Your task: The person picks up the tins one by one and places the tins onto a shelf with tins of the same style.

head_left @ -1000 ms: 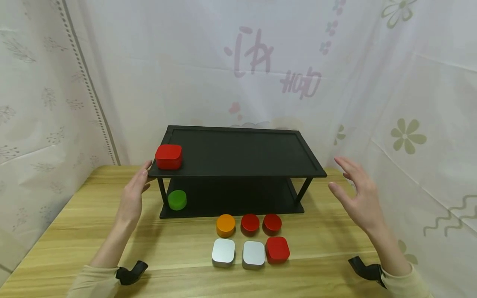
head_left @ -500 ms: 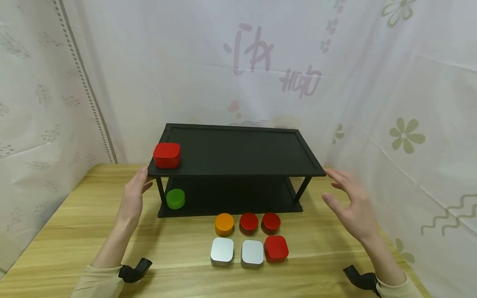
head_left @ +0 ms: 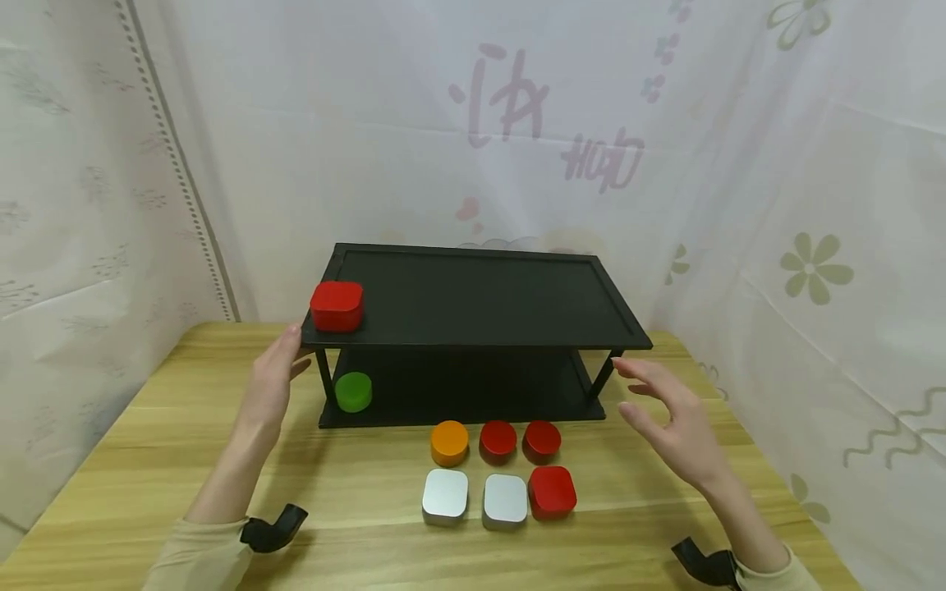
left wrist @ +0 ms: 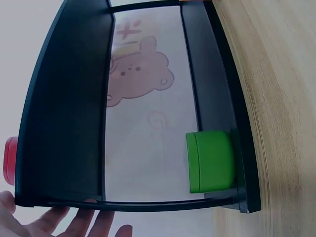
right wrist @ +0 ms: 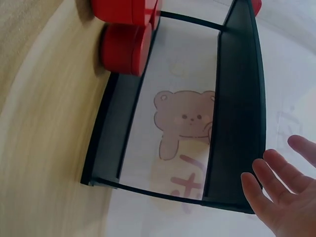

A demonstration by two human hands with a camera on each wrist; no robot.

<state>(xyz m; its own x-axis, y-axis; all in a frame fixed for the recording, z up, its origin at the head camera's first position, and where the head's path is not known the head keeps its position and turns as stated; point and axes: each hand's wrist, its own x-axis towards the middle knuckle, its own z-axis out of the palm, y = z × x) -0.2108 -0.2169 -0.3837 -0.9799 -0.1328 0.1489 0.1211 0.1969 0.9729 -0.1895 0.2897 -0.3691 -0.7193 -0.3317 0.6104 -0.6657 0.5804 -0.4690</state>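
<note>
A black two-tier shelf point(head_left: 480, 297) stands on the wooden table. My left hand point(head_left: 268, 386) rests against its left end; the left wrist view shows the fingers point(left wrist: 79, 222) lying along the end of the upper board. My right hand point(head_left: 676, 431) holds nothing, its fingers spread and slightly bent in front of the right post, close to the shelf's end. A red rounded-square tin point(head_left: 337, 307) sits at the upper board's front left corner. Below it, a green round tin point(head_left: 353, 392) occupies the lower board's left end.
In front of the shelf, an orange round tin point(head_left: 449, 443) and two red round tins point(head_left: 498, 442) form a row. Nearer me are two silver square tins point(head_left: 445, 495) and a red square one point(head_left: 553, 492). A patterned white curtain point(head_left: 399, 123) hangs behind the table.
My right hand has moved left and down, from beside the shelf's right end to in front of its post. My left hand stays at the left end. The tins keep their places.
</note>
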